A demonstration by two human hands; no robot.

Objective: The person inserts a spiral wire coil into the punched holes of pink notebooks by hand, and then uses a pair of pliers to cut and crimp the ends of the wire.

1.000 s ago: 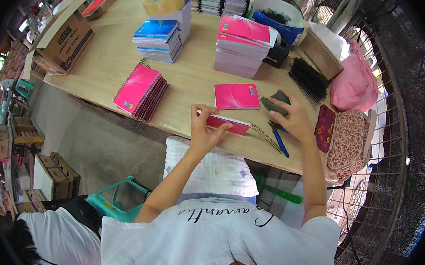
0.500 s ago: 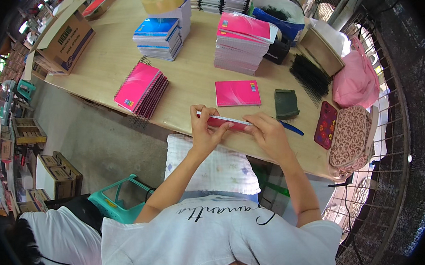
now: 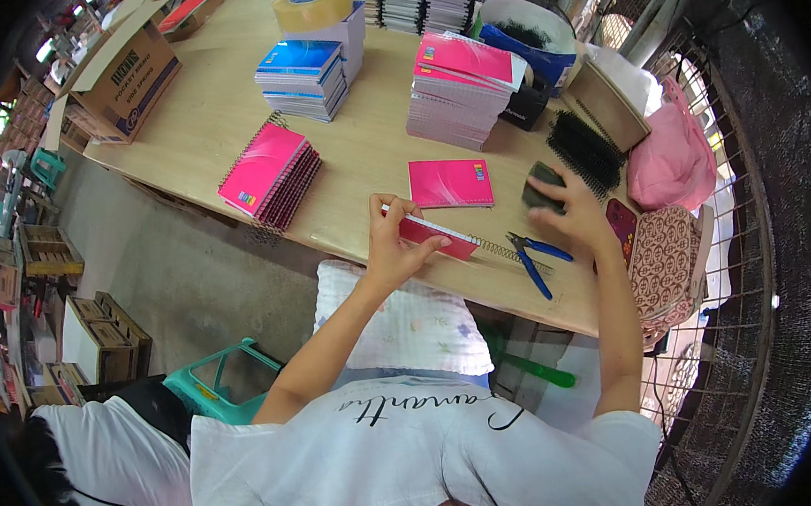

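Note:
My left hand (image 3: 398, 253) is closed on a small pink notebook (image 3: 449, 242), held on edge with its white page edges upward. A thin wire coil (image 3: 499, 249) sticks out from the notebook's right end, over the table. My right hand (image 3: 571, 206), fingers apart, is at a dark green pad (image 3: 534, 186) and partly covers it; whether it grips the pad is hard to see. Between the hands lie blue-handled pliers (image 3: 536, 261) with their handles spread, close to the coil. Just beyond the held notebook, another pink notebook (image 3: 451, 184) rests flat.
Pink spiral notebooks (image 3: 268, 173) are stacked left, with blue ones (image 3: 300, 68) behind. A tall pink pile (image 3: 456, 94) stands farther back. Black coils (image 3: 586, 151), a phone (image 3: 622, 224) and a patterned pouch (image 3: 669, 263) line the right side. A carton (image 3: 126, 89) sits far left.
My right hand has left the notebook and moved right to the green pad. The wire coil's protruding length and the pliers now show. The left hand keeps its hold.

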